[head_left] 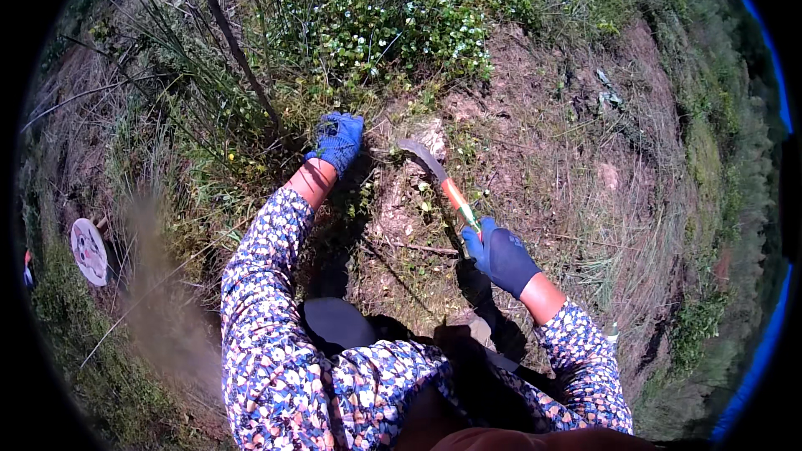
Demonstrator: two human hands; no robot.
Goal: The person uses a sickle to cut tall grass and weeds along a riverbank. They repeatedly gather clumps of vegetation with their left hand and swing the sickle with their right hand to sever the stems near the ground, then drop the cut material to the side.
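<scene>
gleams under strong, direct daylight, apparently from high and ahead. casts deep, hard-edged shadows (pixel 505 338) toward the lower edge. pales on sunlit soil (pixel 568 150). bends inside a round black border, glowing blue at right. blurs into a soft brownish smear (pixel 159 276) at lower left.

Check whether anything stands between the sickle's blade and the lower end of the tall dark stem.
Yes: in this view the left hand lies between the blade and the lower end of the dark stem. The right hand holds the sickle.
</scene>
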